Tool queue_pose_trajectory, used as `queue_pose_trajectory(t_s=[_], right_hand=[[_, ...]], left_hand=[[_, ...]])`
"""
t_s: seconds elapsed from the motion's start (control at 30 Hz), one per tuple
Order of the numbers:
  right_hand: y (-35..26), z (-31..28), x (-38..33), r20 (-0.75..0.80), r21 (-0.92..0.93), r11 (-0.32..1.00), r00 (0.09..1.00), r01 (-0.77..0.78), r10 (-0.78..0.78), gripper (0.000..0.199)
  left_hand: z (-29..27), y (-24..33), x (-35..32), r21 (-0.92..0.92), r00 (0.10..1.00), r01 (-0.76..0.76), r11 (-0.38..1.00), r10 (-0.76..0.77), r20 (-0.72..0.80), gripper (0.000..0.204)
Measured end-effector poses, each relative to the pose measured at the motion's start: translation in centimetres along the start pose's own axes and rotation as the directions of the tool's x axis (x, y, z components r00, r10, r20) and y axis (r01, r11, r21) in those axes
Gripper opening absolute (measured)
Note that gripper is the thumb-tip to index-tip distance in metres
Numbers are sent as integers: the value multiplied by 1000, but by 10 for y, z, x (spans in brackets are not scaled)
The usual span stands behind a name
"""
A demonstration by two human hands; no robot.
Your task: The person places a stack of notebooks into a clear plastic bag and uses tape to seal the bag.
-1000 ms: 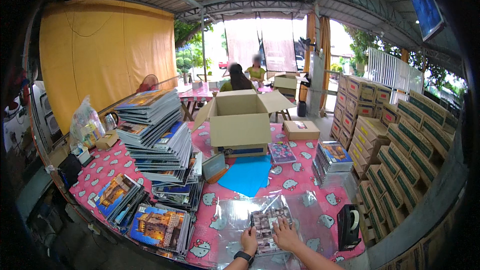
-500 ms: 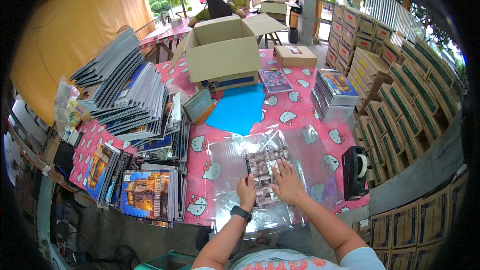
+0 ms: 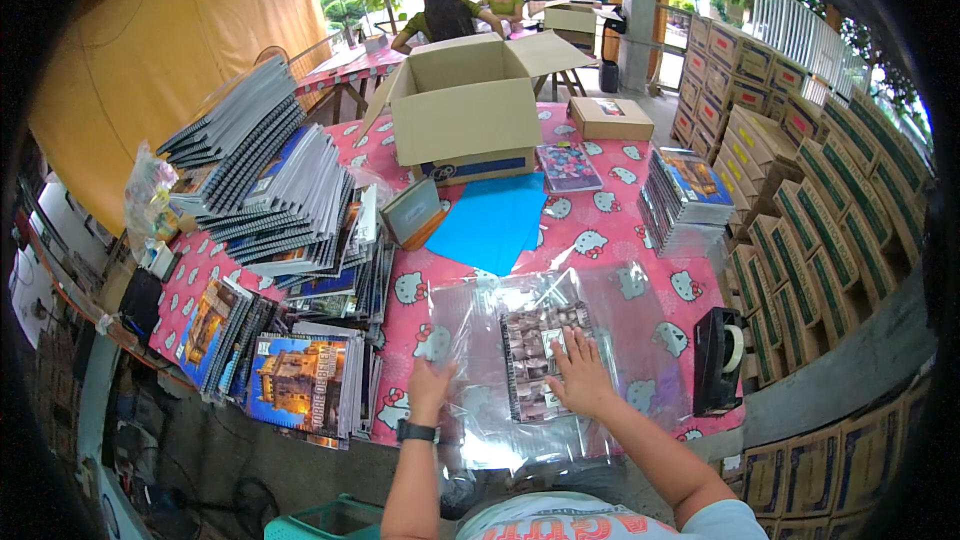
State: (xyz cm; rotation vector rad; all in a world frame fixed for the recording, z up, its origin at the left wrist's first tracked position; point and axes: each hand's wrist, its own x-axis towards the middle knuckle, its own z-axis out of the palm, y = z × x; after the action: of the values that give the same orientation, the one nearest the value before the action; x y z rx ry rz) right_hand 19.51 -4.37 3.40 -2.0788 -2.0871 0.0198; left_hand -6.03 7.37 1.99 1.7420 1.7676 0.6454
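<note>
So the notebook (image 3: 522,365) is lying flat at the near edge of the table, with its long side running roughly away from the person and the coil on the left. The right hand (image 3: 584,375) is the nearer one, palm down right on the cover, fingers straight and spread, not gripping anything. The left hand (image 3: 430,390) is off to the left, clear of the coil, at the left edge of the plastic (image 3: 468,335). Its fingers look a bit curled, but I can't tell if they're pinching the film. Also can't tell if any film goes over the notebook; there's definitely some around it.

Containers: the big carton (image 3: 465,125) has its flaps up, but its bottom is hidden, so no clue what's inside. The small box (image 3: 612,118) is shut. The clear bag (image 3: 150,190) has some yellowish stuff in it, too blurry to name.
</note>
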Motion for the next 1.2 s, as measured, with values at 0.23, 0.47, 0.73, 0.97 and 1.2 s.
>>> queue_pose_trajectory(t_s=[0.23, 0.47, 0.73, 0.97, 1.2], right_hand=[[1, -24, 26, -87, 494, 858, 990, 138, -109, 32], [8, -19, 65, 267, 713, 640, 955, -288, 132, 51], [22, -6, 62, 214, 688, 664, 956, -292, 200, 26], [38, -16, 56, 357, 837, 432, 933, -336, 36, 16], [36, -27, 50, 426, 840, 394, 903, -374, -51, 19]], left_hand=[[-49, 9, -26, -727, 868, 376, 575, 57, 494, 45], [44, 107, -46, -452, 773, -198, 870, 423, 474, 48], [-14, 111, -110, 11, 805, -542, 840, 516, 293, 38], [-27, 94, -100, -517, 366, -424, 744, 662, 654, 23], [45, 53, -39, -78, 669, -696, 714, 683, 292, 50]])
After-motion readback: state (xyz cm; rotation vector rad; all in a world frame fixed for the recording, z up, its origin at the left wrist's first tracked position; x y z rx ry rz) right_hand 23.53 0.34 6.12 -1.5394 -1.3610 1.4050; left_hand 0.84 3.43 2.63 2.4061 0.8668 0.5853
